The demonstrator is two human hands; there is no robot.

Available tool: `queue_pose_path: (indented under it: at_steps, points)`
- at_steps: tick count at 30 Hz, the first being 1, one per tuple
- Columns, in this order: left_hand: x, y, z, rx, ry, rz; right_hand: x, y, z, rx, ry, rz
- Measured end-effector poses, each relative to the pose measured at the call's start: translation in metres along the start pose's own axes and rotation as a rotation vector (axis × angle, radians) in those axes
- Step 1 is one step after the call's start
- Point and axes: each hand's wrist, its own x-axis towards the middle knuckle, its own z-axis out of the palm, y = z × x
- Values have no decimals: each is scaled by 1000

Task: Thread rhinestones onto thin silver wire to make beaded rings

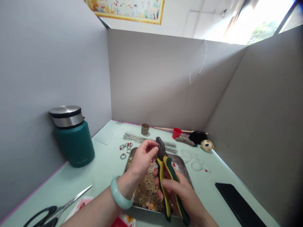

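My right hand [181, 189] is wrapped round a pair of pliers [161, 149] with yellow and dark green handles, jaws pointing up and away. The handles stand somewhat apart. My left hand [143, 157] has thumb and forefinger pinched right beside the plier jaws; what they hold is too small and hidden to make out. A bit of red shows just below those fingertips. Beneath both hands lies a metal tray [131, 157] of small gold beads [146, 189], with some clear and red ones towards its right side.
Left of the tray lie small beaded rings [123, 156]; behind it, a bundle of thin wires [134, 137], a brown cup [145, 128] and a red cup [176, 133]. Clear cord [196, 162] and a black phone-like slab [236, 201] lie right. Scissors [59, 209] and a green flask [74, 142] stand left.
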Motion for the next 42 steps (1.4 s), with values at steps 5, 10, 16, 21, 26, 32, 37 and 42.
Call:
queue_pose_path:
  at_steps: [5,10,16,21,26,32,37,42]
  points:
    - [0,-2,1,-48,4,-35,1,2,-2,23,-13,-5]
    - [-1,-2,1,-47,21,-66,0,2,-1,21,-21,-13]
    - [-1,1,2,25,38,-74,2,5,-3,-44,-17,-8]
    - [-1,-2,1,32,26,-73,4,6,-4,-76,4,-6]
    - [-1,2,3,72,-6,-28,6,7,-6,-195,21,-40]
    - [3,11,-5,199,-14,-25,7,6,-6,-471,86,-82]
    - [6,11,-13,513,40,144,8,10,-4,-874,275,-308]
    - [2,14,-10,400,-12,157,4,6,-4,-786,215,-243]
